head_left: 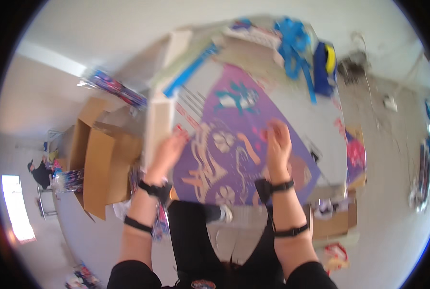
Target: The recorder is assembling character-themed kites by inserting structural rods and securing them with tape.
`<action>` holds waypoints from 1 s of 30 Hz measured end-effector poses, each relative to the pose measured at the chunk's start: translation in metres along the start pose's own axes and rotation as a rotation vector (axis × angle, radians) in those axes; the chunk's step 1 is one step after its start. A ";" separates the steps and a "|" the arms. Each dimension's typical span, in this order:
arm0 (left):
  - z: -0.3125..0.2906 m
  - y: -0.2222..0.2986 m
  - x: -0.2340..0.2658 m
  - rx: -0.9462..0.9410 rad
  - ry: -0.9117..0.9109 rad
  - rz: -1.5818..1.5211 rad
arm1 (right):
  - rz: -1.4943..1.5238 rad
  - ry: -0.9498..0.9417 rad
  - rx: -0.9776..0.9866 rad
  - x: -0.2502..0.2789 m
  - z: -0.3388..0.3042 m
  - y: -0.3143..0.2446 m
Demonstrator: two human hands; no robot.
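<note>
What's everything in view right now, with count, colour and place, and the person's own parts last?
Worktop: 1, whitish with red print, centre
Printed sheet: 1, mostly purple, on the worktop
Strip: 1, blue, worktop's far left
Ribbon bundle: 1, blue, far edge, right of centre
Pouch-like item: 1, dark blue and yellow, far right
Wrapped bundles: several, multicoloured, mainly left
Open carton: 1, brown, left
Lower carton: 1, brown, lower right
Bag-like item: 1, red and white, lower right
Other person: 1, dark clothing, far left
Smaller items: too blurred to count
Trousers: 1 pair, black, lower centre
Straps: 4, black, two per arm
Left grip: 1, bare, by the sheet's left edge
Right grip: 1, bare, over the sheet's right half
</note>
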State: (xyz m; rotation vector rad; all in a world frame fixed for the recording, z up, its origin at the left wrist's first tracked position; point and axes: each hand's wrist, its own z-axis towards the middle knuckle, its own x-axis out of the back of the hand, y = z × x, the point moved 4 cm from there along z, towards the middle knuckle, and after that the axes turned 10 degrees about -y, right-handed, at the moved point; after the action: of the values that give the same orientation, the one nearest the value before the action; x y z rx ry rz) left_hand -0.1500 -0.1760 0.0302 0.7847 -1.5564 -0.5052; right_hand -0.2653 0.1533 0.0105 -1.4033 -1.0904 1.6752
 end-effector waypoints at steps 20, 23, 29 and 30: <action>-0.121 0.225 -0.139 0.078 -0.157 -1.294 | 0.122 0.059 0.021 -0.053 -0.043 -0.098; -0.152 0.266 -0.093 -0.325 0.150 -0.383 | 0.045 0.086 0.076 -0.070 -0.056 -0.133; -0.206 0.314 -0.059 -0.611 0.236 -0.039 | -0.225 0.062 0.308 -0.107 -0.086 -0.203; -0.212 0.316 -0.056 -0.598 0.249 -0.068 | -0.228 0.055 0.326 -0.111 -0.091 -0.209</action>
State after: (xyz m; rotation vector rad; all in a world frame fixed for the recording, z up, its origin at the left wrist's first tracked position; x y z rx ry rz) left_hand -0.0014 0.1034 0.2495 0.4166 -1.0650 -0.8394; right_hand -0.1583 0.1561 0.2397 -1.0700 -0.8641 1.5568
